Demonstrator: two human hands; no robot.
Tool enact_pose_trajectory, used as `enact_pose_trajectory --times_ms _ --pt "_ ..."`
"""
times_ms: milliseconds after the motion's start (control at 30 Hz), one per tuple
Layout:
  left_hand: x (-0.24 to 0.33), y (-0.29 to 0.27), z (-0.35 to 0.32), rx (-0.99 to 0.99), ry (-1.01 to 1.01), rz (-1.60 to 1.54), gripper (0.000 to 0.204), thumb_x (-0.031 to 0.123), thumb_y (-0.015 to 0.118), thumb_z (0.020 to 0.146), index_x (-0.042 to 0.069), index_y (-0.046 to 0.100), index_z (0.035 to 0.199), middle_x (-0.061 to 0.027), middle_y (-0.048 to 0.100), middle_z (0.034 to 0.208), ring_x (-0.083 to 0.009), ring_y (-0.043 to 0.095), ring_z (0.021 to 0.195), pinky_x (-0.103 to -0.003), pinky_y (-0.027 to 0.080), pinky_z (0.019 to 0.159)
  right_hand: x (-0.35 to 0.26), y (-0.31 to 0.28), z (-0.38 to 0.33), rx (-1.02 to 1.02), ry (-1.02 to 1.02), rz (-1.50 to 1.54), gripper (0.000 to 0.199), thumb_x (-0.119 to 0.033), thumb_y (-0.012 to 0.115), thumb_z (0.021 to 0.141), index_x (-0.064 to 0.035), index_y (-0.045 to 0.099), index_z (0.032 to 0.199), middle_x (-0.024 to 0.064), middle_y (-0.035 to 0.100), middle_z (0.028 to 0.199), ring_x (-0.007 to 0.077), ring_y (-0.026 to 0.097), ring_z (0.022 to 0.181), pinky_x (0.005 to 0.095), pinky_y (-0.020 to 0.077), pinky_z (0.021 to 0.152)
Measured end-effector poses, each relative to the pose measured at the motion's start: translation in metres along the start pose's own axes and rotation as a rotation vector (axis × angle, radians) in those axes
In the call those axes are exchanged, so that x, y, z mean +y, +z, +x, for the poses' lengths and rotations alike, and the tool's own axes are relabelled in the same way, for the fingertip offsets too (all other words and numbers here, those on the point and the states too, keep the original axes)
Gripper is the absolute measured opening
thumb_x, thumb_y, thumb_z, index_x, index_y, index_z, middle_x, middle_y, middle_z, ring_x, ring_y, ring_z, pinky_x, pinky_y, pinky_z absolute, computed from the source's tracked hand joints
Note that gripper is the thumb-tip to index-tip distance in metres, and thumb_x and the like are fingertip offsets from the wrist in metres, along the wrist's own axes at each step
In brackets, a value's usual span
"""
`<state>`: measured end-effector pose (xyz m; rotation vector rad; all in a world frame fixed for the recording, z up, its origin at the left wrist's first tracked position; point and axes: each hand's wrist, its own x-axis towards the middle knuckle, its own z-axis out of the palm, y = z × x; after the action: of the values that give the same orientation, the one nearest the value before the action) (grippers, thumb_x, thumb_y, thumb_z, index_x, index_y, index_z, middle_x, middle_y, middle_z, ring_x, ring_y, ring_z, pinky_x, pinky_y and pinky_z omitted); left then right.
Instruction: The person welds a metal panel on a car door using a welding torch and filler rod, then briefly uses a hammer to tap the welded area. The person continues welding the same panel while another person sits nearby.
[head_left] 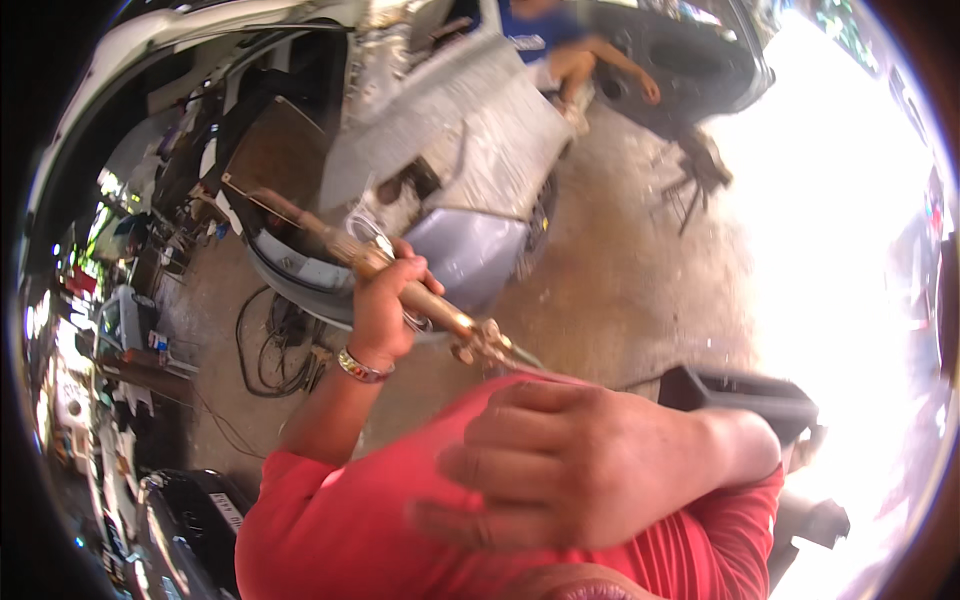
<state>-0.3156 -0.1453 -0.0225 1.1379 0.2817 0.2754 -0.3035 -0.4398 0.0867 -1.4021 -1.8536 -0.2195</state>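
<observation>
Looking down, you have a stained concrete floor [610, 290] under you and, ahead, a partly stripped silver-blue car [465, 250]. A grey metal panel [510, 150] lies slanted across its body. Beyond, a dark car door [690, 70] stands beside a co-worker in a blue top [528, 35], one arm stretched out near it. To the right is a small dark stool [695, 175]; to the left, a black hose [243, 345] lies looped on the floor. Your brass torch [440, 308] runs diagonally before your red shirt [390, 500] — thin end toward the car, valves toward your chest. Your left hand [385, 300] is wrapped around its middle, a patterned bracelet [363, 368] at the wrist. Your right hand [570, 465] is close and blurred — open, fingers loosely bent, palm turned out of view.
</observation>
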Motion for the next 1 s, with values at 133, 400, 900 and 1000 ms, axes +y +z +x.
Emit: enact_pose_trajectory --times_ms 133,400,900,1000 --pt "0.013 -0.001 0.044 -0.013 0.041 -0.098 0.020 0.013 0.073 0.089 0.010 0.058 0.103 -0.0043 0.065 0.083 -0.0204 0.069 0.069 -0.034 0.052 0.063 0.122 0.036 -0.013 0.147 0.366 -0.002 0.041 -0.015 0.081 0.081 -0.0047 0.071 0.119 0.0103 0.070 0.110 0.0251 0.069 0.097 0.0406 0.0555 0.080" --pt "0.081 0.010 0.167 -0.391 -0.126 -0.055 0.032 0.037 0.077 0.096 0.010 0.061 0.102 -0.0022 0.063 0.083 -0.0166 0.067 0.075 -0.030 0.050 0.064 0.258 0.096 0.019 0.048 0.763 1.509 0.074 -0.019 0.087 0.083 0.0037 0.051 0.144 0.0177 0.073 0.102 0.0191 0.071 0.072 0.0294 0.0561 0.061" --pt "-0.025 -0.064 0.177 -0.088 -0.407 -0.236 0.049 0.044 0.042 0.112 0.005 0.054 0.139 -0.0078 0.064 0.092 -0.0126 0.055 0.067 -0.027 0.043 0.058 0.418 0.069 -0.036 0.336 0.943 1.357 0.036 -0.015 0.077 0.091 -0.0016 0.056 0.117 0.0149 0.067 0.083 0.0181 0.062 0.053 0.0286 0.0497 0.047" --pt "-0.037 -0.052 0.156 0.059 -0.430 -0.304 0.034 0.024 0.045 0.109 0.003 0.056 0.134 -0.0131 0.069 0.109 -0.0169 0.065 0.080 -0.029 0.052 0.066 0.466 0.069 -0.034 0.279 0.898 1.358 0.038 -0.015 0.077 0.093 -0.0031 0.053 0.120 0.0156 0.066 0.083 0.0170 0.058 0.049 0.0286 0.0481 0.044"
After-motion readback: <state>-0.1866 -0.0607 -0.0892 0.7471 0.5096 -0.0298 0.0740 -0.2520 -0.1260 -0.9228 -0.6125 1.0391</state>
